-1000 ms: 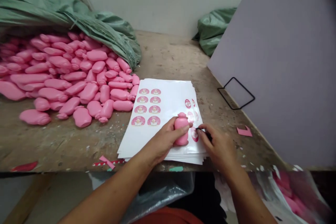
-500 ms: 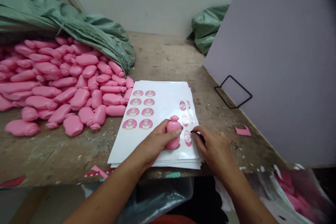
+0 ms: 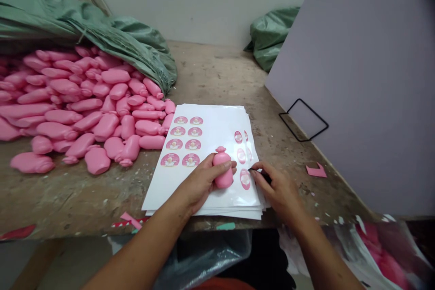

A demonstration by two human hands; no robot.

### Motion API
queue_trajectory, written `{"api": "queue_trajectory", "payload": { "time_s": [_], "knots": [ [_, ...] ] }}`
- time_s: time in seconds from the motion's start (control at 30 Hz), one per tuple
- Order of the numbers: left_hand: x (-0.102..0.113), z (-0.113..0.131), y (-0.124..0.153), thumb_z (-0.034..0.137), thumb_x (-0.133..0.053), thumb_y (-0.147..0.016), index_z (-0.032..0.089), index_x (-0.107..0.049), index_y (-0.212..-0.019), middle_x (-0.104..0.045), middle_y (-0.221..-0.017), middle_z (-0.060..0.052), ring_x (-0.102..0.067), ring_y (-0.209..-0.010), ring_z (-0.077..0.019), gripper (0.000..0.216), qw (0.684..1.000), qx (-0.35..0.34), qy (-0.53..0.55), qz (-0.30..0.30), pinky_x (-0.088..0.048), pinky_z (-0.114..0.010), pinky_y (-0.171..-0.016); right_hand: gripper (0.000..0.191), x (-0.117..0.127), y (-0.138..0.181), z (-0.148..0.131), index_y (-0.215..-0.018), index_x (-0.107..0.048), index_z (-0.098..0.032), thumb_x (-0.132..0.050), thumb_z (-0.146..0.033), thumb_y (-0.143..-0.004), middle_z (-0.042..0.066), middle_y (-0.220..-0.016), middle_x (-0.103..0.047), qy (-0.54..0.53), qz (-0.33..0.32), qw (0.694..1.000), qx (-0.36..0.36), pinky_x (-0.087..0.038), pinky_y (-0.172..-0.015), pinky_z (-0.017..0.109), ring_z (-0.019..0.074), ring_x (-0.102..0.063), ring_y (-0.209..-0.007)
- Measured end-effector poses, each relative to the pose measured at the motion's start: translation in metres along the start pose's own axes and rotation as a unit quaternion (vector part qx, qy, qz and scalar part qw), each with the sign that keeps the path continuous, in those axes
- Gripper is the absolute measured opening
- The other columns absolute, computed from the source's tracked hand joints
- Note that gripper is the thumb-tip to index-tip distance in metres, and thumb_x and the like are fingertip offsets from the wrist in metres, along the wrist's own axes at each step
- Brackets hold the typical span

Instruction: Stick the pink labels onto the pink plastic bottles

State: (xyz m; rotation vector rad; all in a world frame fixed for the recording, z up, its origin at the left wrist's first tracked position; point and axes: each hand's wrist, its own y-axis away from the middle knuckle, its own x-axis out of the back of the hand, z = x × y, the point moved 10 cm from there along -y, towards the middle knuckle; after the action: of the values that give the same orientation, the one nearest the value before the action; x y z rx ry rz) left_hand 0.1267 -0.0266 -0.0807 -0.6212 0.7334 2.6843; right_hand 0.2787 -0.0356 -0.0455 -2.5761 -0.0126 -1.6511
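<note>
**Bottle in left hand, tool at sticker**

We see the left hand clamped round a small pink plastic bottle, upright on the stack of white glossy sticker sheets. Right hand pinches a thin black tool, tip at the edge of an oval pink sticker just right of the bottle. Heap of pink bottles lies well left.

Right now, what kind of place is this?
Probably a small bottle-labelling workshop. A heap of pink plastic bottles spills from a green sack onto a worktable, the left hand holds one pink bottle over a stack of sticker sheets, and the right hand pinches a thin dark tool.
</note>
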Motion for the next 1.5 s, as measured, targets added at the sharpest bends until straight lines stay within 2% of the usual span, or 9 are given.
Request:
{"api": "queue_trajectory", "payload": {
  "time_s": [0.4,0.5,0.63,0.83,1.0,1.13,1.27,1.33,1.5],
  "knots": [
    [0.008,-0.002,-0.001,0.027,-0.062,-0.082,0.012,-0.056,-0.105,-0.065,-0.1,-0.012,-0.062,-0.097,-0.0207,0.028,0.998,-0.013,0.039,0.047,-0.045,-0.034,-0.094,0.028,0.0,-0.01,-0.004,-0.07,-0.056,-0.021,-0.055,-0.047,-0.082,-0.001,-0.055,-0.055,0.031,0.027,0.999,-0.01,-0.029,-0.066,0.033,0.0168,-0.048,-0.055],
    [0.01,-0.004,0.0,0.027,-0.062,-0.082,0.013,-0.056,-0.101,-0.065,-0.095,-0.009,-0.061,-0.094,-0.0186,0.024,0.998,-0.018,0.039,0.054,-0.045,-0.032,-0.091,0.035,-0.001,-0.006,0.004,-0.065,-0.049,-0.021,-0.052,-0.05,-0.083,-0.004,-0.057,-0.05,-0.1,-0.001,0.994,-0.039,-0.03,-0.055,0.026,0.0133,-0.046,-0.055],
    [0.008,-0.004,0.001,0.031,-0.062,-0.082,0.016,-0.056,-0.102,-0.064,-0.093,-0.008,-0.061,-0.094,-0.0185,0.026,0.999,-0.027,0.018,0.043,-0.045,-0.032,-0.089,0.034,-0.001,0.008,0.009,-0.064,-0.049,-0.02,-0.06,-0.049,-0.078,-0.006,-0.056,-0.04,-0.367,-0.015,0.923,-0.114,-0.026,-0.05,0.023,0.0103,-0.036,-0.054],
    [0.0,0.004,0.006,0.031,-0.063,-0.08,0.019,-0.052,-0.109,-0.06,-0.095,-0.006,-0.062,-0.084,-0.0175,0.033,0.999,-0.043,0.01,0.02,-0.048,-0.031,-0.08,0.022,0.016,0.021,-0.013,-0.073,-0.063,-0.021,-0.066,-0.043,-0.074,-0.004,-0.062,-0.052,-0.485,-0.004,0.865,-0.131,-0.029,-0.052,0.024,0.0104,-0.04,-0.056],
    [-0.01,0.018,0.03,0.035,-0.065,-0.079,0.021,-0.052,-0.106,-0.057,-0.09,-0.002,-0.056,-0.074,-0.0117,0.033,0.996,-0.085,-0.017,-0.015,-0.043,-0.023,-0.067,0.024,0.023,0.021,-0.022,-0.087,-0.07,-0.023,-0.065,-0.043,-0.075,0.001,-0.078,-0.066,-0.408,0.01,0.906,-0.111,-0.035,-0.053,0.026,0.0155,-0.053,-0.064],
    [-0.004,0.017,0.047,0.023,-0.075,-0.067,0.024,-0.051,-0.109,-0.054,-0.079,0.003,-0.049,-0.067,-0.0083,0.048,0.991,-0.097,-0.088,0.023,-0.038,-0.019,-0.063,0.026,0.014,0.022,-0.034,-0.085,-0.07,-0.022,-0.058,-0.044,-0.08,0.002,-0.081,-0.07,-0.361,-0.01,0.931,-0.043,-0.041,-0.06,0.028,0.0192,-0.06,-0.072],
    [0.002,0.011,0.053,0.019,-0.071,-0.069,0.022,-0.05,-0.109,-0.053,-0.077,0.003,-0.048,-0.067,-0.0078,0.045,0.992,-0.092,-0.081,0.043,-0.037,-0.018,-0.064,0.023,0.026,0.029,-0.038,-0.095,-0.07,-0.026,-0.057,-0.04,-0.082,0.002,-0.09,-0.072,-0.191,0.074,0.979,0.008,-0.039,-0.071,0.033,0.0206,-0.061,-0.077],
    [0.005,0.009,0.054,0.018,-0.071,-0.07,0.022,-0.049,-0.109,-0.053,-0.077,0.003,-0.048,-0.068,-0.0077,0.045,0.992,-0.089,-0.079,0.049,-0.038,-0.018,-0.065,0.024,0.025,0.031,-0.032,-0.096,-0.068,-0.025,-0.056,-0.042,-0.083,0.002,-0.085,-0.07,-0.2,0.082,0.976,-0.031,-0.038,-0.069,0.032,0.0196,-0.059,-0.074],
    [0.004,0.009,0.057,0.021,-0.07,-0.071,0.023,-0.049,-0.109,-0.053,-0.077,0.004,-0.048,-0.066,-0.0077,0.043,0.991,-0.096,-0.083,0.048,-0.037,-0.018,-0.061,0.025,-0.004,0.033,-0.038,-0.076,-0.062,-0.02,-0.065,-0.045,-0.072,-0.003,-0.067,-0.058,-0.4,-0.034,0.911,-0.091,-0.035,-0.057,0.026,0.0143,-0.049,-0.063]
  ]
}}
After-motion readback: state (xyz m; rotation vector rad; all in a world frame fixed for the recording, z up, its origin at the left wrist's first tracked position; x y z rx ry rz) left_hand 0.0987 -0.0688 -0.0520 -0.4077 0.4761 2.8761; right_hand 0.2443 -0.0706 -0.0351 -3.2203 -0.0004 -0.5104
